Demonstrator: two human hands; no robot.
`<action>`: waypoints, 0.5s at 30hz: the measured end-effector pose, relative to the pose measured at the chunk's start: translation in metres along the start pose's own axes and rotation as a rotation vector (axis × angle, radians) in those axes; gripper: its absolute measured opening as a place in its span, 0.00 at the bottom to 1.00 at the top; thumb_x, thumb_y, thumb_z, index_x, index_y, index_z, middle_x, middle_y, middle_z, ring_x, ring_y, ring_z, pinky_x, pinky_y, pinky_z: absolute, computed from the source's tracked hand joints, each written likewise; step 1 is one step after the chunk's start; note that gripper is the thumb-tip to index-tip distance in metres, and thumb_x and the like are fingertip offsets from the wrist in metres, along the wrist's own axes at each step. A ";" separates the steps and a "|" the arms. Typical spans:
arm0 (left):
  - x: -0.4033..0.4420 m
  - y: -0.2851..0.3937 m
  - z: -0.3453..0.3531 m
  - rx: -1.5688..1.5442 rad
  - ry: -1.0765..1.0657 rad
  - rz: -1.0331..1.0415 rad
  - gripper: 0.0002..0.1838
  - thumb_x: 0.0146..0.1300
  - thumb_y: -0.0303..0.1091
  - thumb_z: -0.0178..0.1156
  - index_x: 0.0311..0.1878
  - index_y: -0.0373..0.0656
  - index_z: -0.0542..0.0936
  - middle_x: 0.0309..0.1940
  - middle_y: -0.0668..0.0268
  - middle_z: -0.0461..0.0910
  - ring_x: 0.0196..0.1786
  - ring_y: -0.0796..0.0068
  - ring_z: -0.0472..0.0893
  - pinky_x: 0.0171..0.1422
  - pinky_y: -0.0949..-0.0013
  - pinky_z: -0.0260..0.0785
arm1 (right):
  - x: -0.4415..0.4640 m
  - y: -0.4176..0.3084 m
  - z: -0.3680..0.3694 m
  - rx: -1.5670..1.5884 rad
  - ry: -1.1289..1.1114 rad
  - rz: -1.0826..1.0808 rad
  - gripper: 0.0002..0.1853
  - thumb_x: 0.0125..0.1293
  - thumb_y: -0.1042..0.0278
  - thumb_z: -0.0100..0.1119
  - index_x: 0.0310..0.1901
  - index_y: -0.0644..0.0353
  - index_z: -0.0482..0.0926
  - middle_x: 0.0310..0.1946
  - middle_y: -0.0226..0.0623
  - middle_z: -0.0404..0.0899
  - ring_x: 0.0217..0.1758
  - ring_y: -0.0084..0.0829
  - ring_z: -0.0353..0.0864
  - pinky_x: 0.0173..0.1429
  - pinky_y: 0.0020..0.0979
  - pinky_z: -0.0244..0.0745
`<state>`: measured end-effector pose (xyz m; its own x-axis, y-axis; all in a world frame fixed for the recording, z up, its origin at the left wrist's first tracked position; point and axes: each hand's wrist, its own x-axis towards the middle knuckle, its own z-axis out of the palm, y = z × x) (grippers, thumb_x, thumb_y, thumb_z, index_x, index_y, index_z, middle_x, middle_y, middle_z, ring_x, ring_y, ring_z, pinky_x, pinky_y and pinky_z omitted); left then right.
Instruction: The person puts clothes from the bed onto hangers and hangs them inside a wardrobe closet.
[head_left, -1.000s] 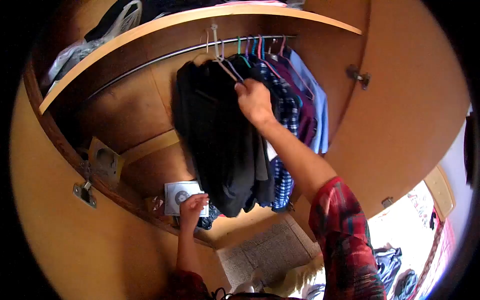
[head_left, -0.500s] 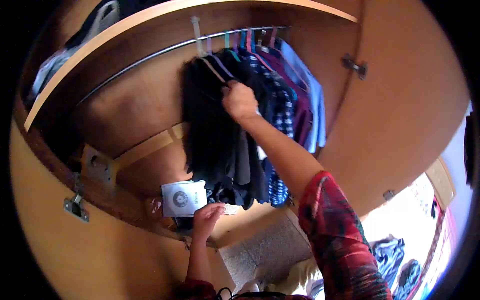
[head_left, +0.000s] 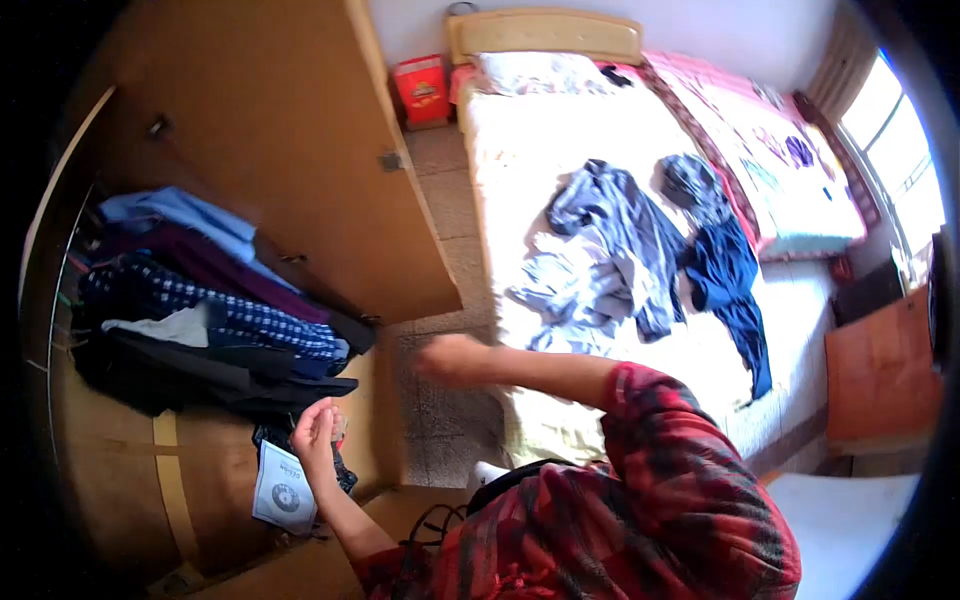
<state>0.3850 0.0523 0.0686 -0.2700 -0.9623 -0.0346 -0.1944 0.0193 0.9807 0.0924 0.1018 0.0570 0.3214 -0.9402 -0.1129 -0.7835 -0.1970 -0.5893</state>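
Note:
My left hand [head_left: 316,440] is held low in the open wardrobe, just below the hems of the hanging clothes, its fingers stretched upward and loosely together. Beside it lies a white printed packet [head_left: 285,490] with a round dark emblem. My right hand [head_left: 452,360], somewhat blurred, is curled like a fist over the floor gap between wardrobe and bed; nothing shows in it. On the rail hang a black garment [head_left: 190,375], a dark blue checked shirt [head_left: 230,310], a purple shirt [head_left: 200,265] and a light blue shirt [head_left: 185,212].
The wardrobe door [head_left: 270,150] stands open. Across the gap is a bed [head_left: 510,130] bearing a grey garment [head_left: 610,210], white clothing [head_left: 570,280] and a navy garment [head_left: 725,270]. A red box [head_left: 422,88] stands near the headboard. A wooden cabinet [head_left: 875,370] is at the right.
The view has swung right from the wardrobe toward the bed. My right hand has let go of the black garment on its hanger and moved away from the clothes. My left hand stays low by the packet.

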 end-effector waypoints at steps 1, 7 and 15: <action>-0.016 0.013 0.028 -0.011 -0.050 -0.064 0.12 0.65 0.34 0.57 0.47 0.37 0.79 0.34 0.68 0.81 0.34 0.84 0.77 0.36 0.81 0.67 | -0.057 0.049 0.032 -0.035 -0.013 0.032 0.07 0.58 0.64 0.54 0.33 0.58 0.77 0.26 0.45 0.78 0.32 0.44 0.80 0.33 0.42 0.75; -0.109 0.031 0.170 0.065 -0.511 -0.198 0.14 0.64 0.31 0.57 0.51 0.37 0.77 0.39 0.65 0.81 0.37 0.81 0.79 0.40 0.79 0.69 | -0.434 0.196 0.135 -0.119 0.066 0.809 0.08 0.51 0.65 0.57 0.24 0.59 0.80 0.26 0.46 0.80 0.30 0.47 0.81 0.33 0.44 0.75; -0.188 0.056 0.331 0.316 -1.125 -0.136 0.18 0.59 0.28 0.61 0.54 0.38 0.76 0.39 0.69 0.81 0.40 0.84 0.77 0.46 0.78 0.69 | -0.765 0.082 0.314 1.337 1.309 1.767 0.05 0.61 0.67 0.54 0.31 0.58 0.75 0.19 0.38 0.75 0.20 0.32 0.77 0.20 0.33 0.72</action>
<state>0.1131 0.3242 0.0662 -0.8787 -0.1830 -0.4408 -0.4685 0.1536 0.8700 -0.0504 0.8920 -0.1562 -0.5778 0.2626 -0.7728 0.8157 0.2180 -0.5358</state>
